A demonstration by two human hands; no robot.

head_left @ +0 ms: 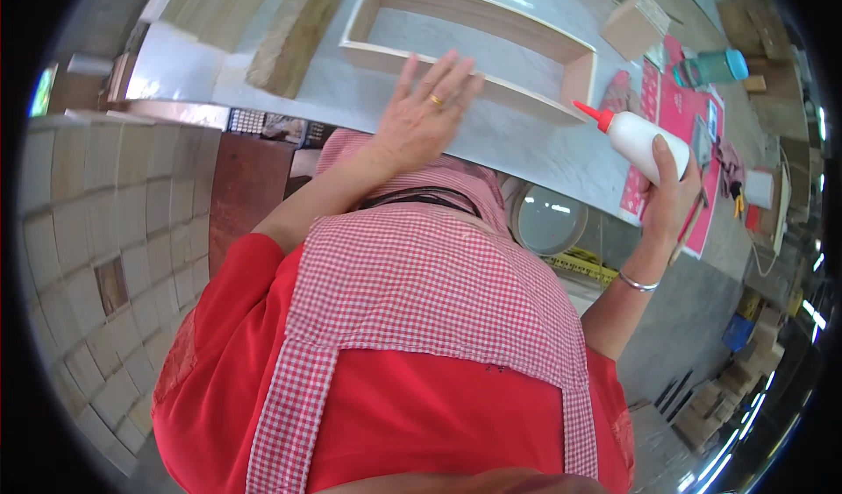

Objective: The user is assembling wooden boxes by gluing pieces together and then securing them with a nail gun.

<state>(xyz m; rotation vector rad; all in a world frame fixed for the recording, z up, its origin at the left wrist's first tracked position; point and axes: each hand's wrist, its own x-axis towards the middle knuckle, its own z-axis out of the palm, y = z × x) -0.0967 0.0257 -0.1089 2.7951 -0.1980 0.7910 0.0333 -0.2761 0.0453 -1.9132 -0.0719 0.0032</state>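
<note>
A shallow rectangular wooden frame [574, 78] lies on the white worktop, its long side toward me. My left hand [425, 113], with a gold ring on one finger, is open and stretched over the frame's near side; whether the fingertips touch the wood I cannot tell. In my right hand [674, 187] is a white glue bottle [645, 146], gripped round its body. The bottle is tilted, and its red nozzle points left at the frame's near right corner. A thin stick-like thing shows beside the right wrist, partly hidden.
Left of the frame lies a long wood block [296, 34]. Another wooden block [636, 25] stands at the far right, near a teal bottle [715, 68] and a pink printed sheet [645, 174]. Stacked wood pieces [114, 231] rise at my left. A round container [550, 220] sits below the table edge.
</note>
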